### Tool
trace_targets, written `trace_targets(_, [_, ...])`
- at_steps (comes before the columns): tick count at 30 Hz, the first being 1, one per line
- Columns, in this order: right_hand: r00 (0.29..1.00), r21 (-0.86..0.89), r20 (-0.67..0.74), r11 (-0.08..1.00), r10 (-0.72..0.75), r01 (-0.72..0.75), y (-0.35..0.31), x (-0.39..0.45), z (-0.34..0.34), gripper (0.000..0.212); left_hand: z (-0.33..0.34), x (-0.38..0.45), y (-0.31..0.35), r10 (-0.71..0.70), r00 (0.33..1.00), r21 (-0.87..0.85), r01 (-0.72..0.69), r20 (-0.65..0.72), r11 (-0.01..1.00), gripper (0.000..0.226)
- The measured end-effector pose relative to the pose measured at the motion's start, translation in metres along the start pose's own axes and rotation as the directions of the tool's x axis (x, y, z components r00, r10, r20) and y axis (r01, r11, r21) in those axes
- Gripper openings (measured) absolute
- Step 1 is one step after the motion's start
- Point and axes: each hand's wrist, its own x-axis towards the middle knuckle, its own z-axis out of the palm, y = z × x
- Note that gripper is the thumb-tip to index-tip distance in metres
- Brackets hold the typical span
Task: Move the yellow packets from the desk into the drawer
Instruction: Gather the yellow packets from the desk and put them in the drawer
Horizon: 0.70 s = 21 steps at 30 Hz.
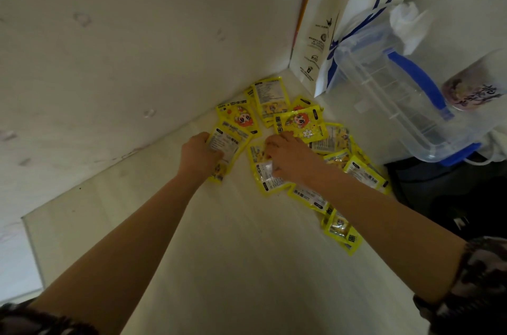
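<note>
Head view: the pale wood-grain bench (pixel 219 266) fills the lower frame and meets two pale walls at a corner near 12 o'clock. A loose spread of flat yellow foil packets (pixel 299 122), printed with cartoon figures and white label panels, lies in that corner and trails toward 4 o'clock along the bench edge. The left hand (pixel 199 153) is curled over the edge of one yellow packet with a white label (pixel 225 152) at the 9 o'clock side of the spread and appears to grip it. The right hand (pixel 290 159) lies palm-down on another packet (pixel 264 175) at the centre, fingers bent; whether it has closed on that packet cannot be told. At 2 o'clock stand a white paper bag marked "coffee" (pixel 365 5) and a clear plastic box with blue handles (pixel 397 98). No drawer is in view. Judgement: the task is at an early gathering stage; more than ten packets lie on the bench, and all visible ones are yet to be transferred.
</note>
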Motion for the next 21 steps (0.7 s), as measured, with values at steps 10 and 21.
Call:
trace_targets(10, [0.995, 0.006, -0.101, 1.0, -0.027, 0.027, -0.011, 0.005, 0.016, 0.047, 0.015, 0.002, -0.001, 0.103, 0.994, 0.175, -0.105, 0.022, 0.979, 0.023])
trace_targets(21, [0.983, 0.009, -0.147, 0.994, -0.107, 0.11, -0.033, -0.015, 0.019, 0.033, 0.009, -0.018, 0.002, 0.14, 0.99, 0.163, -0.134, -0.03, 0.978, 0.027])
